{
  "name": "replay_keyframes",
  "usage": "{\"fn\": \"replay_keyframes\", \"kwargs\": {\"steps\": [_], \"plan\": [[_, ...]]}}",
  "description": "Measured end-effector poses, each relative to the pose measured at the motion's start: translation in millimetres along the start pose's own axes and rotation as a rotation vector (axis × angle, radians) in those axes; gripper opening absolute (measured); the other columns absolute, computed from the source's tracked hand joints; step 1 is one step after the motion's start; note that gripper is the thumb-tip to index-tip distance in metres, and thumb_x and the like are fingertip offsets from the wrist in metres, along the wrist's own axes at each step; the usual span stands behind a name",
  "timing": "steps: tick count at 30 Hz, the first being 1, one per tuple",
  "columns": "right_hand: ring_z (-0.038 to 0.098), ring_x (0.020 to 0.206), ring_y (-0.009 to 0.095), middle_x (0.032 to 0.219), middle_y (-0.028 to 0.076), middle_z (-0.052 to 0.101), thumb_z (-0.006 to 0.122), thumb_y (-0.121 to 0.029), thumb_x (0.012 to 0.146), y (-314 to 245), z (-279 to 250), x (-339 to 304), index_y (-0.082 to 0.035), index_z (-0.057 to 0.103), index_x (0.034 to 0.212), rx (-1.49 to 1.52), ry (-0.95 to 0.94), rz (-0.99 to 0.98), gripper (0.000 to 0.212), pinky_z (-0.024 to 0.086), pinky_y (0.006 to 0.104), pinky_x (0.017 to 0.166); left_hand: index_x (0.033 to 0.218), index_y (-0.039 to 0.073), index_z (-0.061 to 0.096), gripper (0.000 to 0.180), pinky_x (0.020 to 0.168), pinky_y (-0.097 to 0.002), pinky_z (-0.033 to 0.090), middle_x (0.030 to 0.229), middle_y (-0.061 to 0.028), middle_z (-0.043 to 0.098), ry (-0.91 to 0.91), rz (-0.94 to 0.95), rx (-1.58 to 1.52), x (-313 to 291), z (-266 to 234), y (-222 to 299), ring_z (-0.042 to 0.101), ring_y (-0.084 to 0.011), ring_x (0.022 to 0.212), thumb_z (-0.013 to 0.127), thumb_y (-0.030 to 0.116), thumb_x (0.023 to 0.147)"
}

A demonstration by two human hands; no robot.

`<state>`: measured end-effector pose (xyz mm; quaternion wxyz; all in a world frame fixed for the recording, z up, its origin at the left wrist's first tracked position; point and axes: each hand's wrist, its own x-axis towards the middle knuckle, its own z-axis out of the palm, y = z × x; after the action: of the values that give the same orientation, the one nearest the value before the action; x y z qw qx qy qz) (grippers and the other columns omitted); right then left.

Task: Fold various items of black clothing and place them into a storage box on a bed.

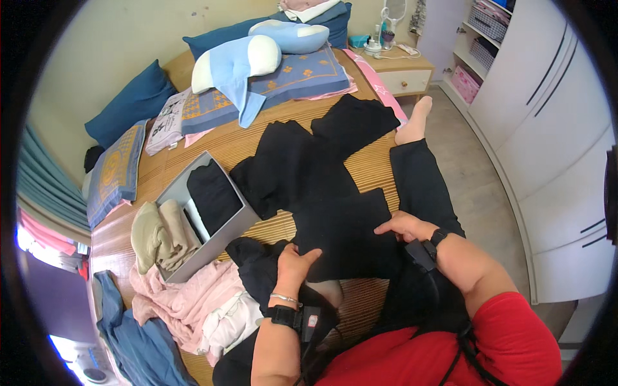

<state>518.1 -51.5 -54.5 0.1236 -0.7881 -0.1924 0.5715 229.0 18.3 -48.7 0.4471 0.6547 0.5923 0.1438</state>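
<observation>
A black garment (344, 228), folded into a rough rectangle, lies in front of me over the bamboo mat. My left hand (293, 267) is closed on its near left edge, thumb on top and fingers partly hidden by the cloth. On the opposite side, my right hand (407, 226) grips the right edge, its thumb pointing inward across the fabric. Beyond the folded piece, more black clothing (296, 161) is spread out. Left of it stands a grey storage box (248, 215) with a folded black garment (212, 196) and rolled beige clothes (170, 235) in it.
Pink clothing (187, 299) and blue jeans (138, 331) lie at the near left of the bed mat (170, 161). Pillows (222, 61) line the far side. My outstretched leg (421, 177) borders the clothes on the right. Beyond it are a nightstand (405, 64) and white wardrobe (547, 128).
</observation>
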Motion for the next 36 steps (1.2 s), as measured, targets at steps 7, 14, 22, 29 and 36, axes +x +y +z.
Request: {"fn": "replay_keyframes", "kwargs": {"steps": [7, 14, 22, 29, 36], "plan": [[0.059, 0.085, 0.019, 0.094, 0.010, 0.063, 0.066, -0.002, 0.068, -73.7, -0.6, -90.1, 0.001, 0.055, 0.109, -0.063, -0.075, -0.768, 0.043, 0.046, 0.0291, 0.078, 0.112, -0.009, 0.046, 0.074, 0.083, -0.0352, 0.046, 0.096, -0.0237, 0.060, 0.009, 0.026, 0.176, -27.9, -24.6, 14.1, 0.059, -0.0344, 0.094, 0.077, 0.034, 0.061], [0.057, 0.086, 0.012, 0.096, 0.005, 0.064, 0.065, 0.000, 0.065, -187.2, 29.1, -203.9, 0.001, 0.056, 0.110, -0.587, -0.287, -1.219, 0.046, 0.045, 0.0247, 0.079, 0.133, -0.001, 0.028, 0.104, 0.096, -0.0340, 0.037, 0.127, -0.0174, 0.042, 0.356, 0.578, -0.092, -56.8, -118.8, 42.3, 0.045, -0.0270, 0.115, 0.086, 0.014, 0.048], [0.061, 0.082, 0.025, 0.088, 0.015, 0.064, 0.061, -0.006, 0.066, -252.9, 123.4, -260.2, -0.002, 0.058, 0.103, -0.925, -0.300, -1.550, 0.038, 0.047, 0.0316, 0.074, 0.119, 0.000, 0.049, 0.065, 0.094, -0.0300, 0.038, 0.113, -0.0056, 0.055, 0.160, 0.402, -0.512, -99.6, -211.8, 31.8, 0.050, -0.0171, 0.106, 0.069, -0.007, 0.058], [0.060, 0.077, 0.032, 0.077, 0.014, 0.060, 0.056, -0.007, 0.068, -224.9, 195.2, -314.1, -0.004, 0.055, 0.083, -0.891, -0.147, -1.949, 0.015, 0.046, 0.0423, 0.065, 0.111, 0.001, 0.055, 0.048, 0.087, -0.0303, 0.043, 0.105, -0.0074, 0.058, 0.365, 0.434, -0.209, -172.3, -270.6, -16.0, 0.055, -0.0169, 0.097, 0.071, 0.002, 0.065], [0.061, 0.068, 0.027, 0.073, 0.009, 0.057, 0.051, -0.014, 0.078, -85.6, 274.1, -250.2, -0.006, 0.056, 0.079, -1.054, -0.718, -2.065, 0.010, 0.052, 0.0350, 0.055, 0.108, 0.004, 0.058, 0.057, 0.084, -0.0349, 0.041, 0.094, -0.0121, 0.058, -0.057, 0.233, 0.154, -279.3, -260.8, -53.9, 0.054, -0.0291, 0.090, 0.069, 0.005, 0.053]]}}
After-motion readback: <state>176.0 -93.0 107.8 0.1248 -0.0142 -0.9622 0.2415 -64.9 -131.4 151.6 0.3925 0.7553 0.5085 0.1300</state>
